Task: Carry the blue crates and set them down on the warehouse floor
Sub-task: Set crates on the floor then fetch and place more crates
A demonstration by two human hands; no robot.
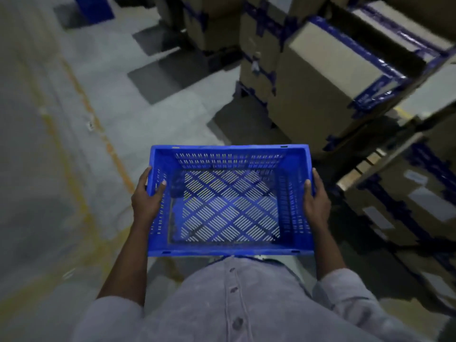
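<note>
Above floor [74, 169] | blue crate [229, 249] | both hands gripping side rims

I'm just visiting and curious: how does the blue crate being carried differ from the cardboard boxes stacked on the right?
The blue crate is open-topped and empty, its walls and floor perforated; the cardboard boxes are closed, solid and sealed with blue tape. The crate is held in the air by the left hand and right hand, fingers over its side rims; the boxes rest in stacks. The crate is bright blue, the boxes brown. Both are rectangular containers.
</note>
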